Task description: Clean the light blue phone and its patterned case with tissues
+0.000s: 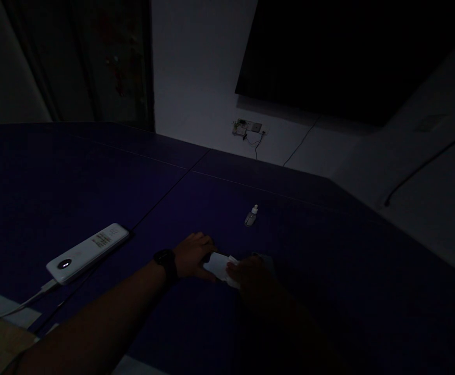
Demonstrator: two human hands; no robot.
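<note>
Head view: a small white piece (pixel 216 264) is on the blue desk (pixel 161 307) right between my two hands, so it lies to the right of my left hand (pixel 193 255) and to the left of my right hand (pixel 253 273). Neither hand is nearer, since both touch it. Its long axis seems to run from one hand to the other, dipping slightly toward me on the right (its right end is under my fingers, so I can't swear to that). My left fingers and thumb grip its left end along the far and near edges; my right fingers are bent down and closed on a white fold (pixel 233 259) at its other end, and I cannot tell whether that fold is a separate sheet. A grey thing, too dim to name, shows just beyond my right hand. Counting outward: one white piece, one black watch (pixel 166 259) on my left wrist, one small bottle (pixel 251 215) farther across the desk, one white power bank (pixel 89 254) well off to my left with one white cable (pixel 16 308) at its near end, and one large dark screen (pixel 329 57) on the wall.
</note>
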